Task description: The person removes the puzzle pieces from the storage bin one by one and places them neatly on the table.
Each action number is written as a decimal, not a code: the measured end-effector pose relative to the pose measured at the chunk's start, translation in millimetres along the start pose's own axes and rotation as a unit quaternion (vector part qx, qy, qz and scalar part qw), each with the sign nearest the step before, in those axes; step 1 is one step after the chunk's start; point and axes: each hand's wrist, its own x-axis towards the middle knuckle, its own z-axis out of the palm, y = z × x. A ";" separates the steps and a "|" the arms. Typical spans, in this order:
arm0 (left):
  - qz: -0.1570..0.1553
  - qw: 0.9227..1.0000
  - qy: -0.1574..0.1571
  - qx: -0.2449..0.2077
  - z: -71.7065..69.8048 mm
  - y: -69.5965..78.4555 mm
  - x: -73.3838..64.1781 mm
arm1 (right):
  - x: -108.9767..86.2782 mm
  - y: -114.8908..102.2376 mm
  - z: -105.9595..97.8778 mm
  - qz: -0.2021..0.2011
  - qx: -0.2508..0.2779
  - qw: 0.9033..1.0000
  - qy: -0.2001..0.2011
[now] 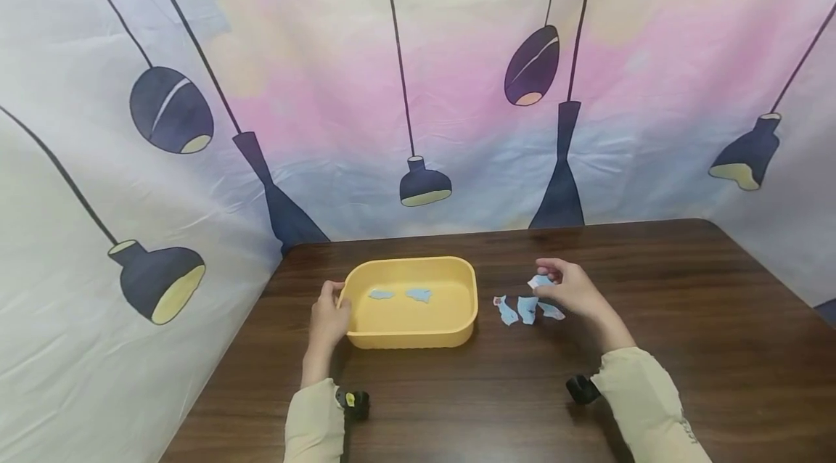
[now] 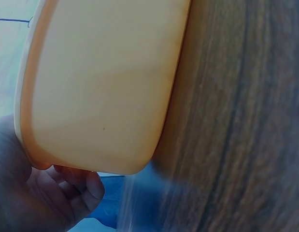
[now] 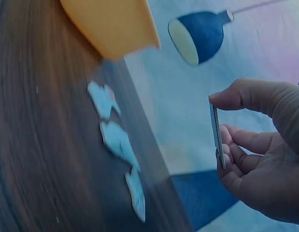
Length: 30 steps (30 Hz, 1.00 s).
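A yellow rectangular plastic basin [image 1: 410,340] stands on the table, with two flat light-blue pieces of irregular outline [image 1: 419,294] on its bottom. My left hand [image 1: 328,319] grips the basin's left end, thumb at the rim and fingers curled below it in the left wrist view. To the basin's right, my right hand [image 1: 578,292] pinches another thin light-blue piece [image 3: 217,133] between thumb and fingers, raised above the table and seen edge-on in the right wrist view. Beneath that hand, three similar pieces [image 1: 527,309] lie in a row on the wood.
The dark brown wooden table [image 1: 457,398] has rounded far corners. Behind it hangs a cloth backdrop [image 1: 326,85] printed with dark hanging lamps. Black wrist cameras [image 1: 581,390] sit at both sleeve cuffs, low over the table.
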 end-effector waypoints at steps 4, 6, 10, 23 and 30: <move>0.001 1.000 0.004 -0.001 0.0 0.1 -0.7 | -1.9 10.4 -6.8 0.017 -0.005 1.000 0.001; 0.001 1.000 0.006 -0.001 0.1 0.1 -1.3 | -3.1 16.1 -8.9 0.030 -0.010 1.000 -0.003; 0.000 1.000 0.007 0.003 0.1 -0.4 -2.3 | -4.2 29.7 -11.2 0.058 -0.018 0.998 -0.006; -0.001 1.000 -0.005 0.008 0.1 -0.8 2.1 | -2.7 55.5 -16.5 0.087 -0.048 0.995 0.009; 0.003 1.000 -0.002 0.008 -1.0 -1.8 1.0 | -5.4 55.1 -14.2 0.093 -0.046 0.995 0.009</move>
